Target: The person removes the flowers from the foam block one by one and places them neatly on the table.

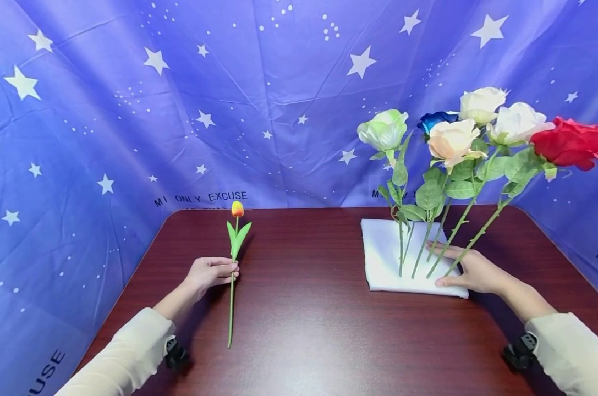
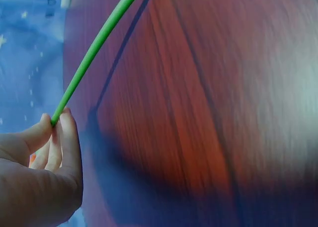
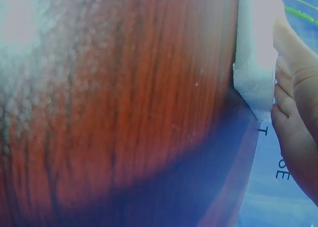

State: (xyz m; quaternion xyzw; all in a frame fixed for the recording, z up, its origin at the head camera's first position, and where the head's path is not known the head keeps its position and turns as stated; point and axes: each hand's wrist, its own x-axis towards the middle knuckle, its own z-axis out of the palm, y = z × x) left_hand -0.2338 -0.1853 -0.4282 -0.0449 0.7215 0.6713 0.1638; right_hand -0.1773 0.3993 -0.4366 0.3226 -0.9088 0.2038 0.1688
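Observation:
Between thumb and fingertips, my left hand (image 1: 208, 273) pinches the green stem (image 2: 94, 48) of an orange-yellow tulip (image 1: 237, 209), held over the left half of the table with its bloom pointing away. At the right, several artificial roses stand in a white foam board (image 1: 385, 253): pale green (image 1: 384, 130), blue (image 1: 434, 120), peach (image 1: 453, 140), cream (image 1: 482, 104), white (image 1: 519, 122) and red (image 1: 571, 143). The red one leans right. My right hand (image 1: 477, 270) rests on the board's right side, thumb and fingers spread; the stems partly cover its fingers.
Everything is on or above a dark reddish wooden table (image 1: 299, 308) with rounded far corners. A blue-purple cloth (image 1: 279, 82) with white stars and printed letters hangs behind it and along the sides. Black wrist devices (image 1: 519, 352) sit by both sleeves.

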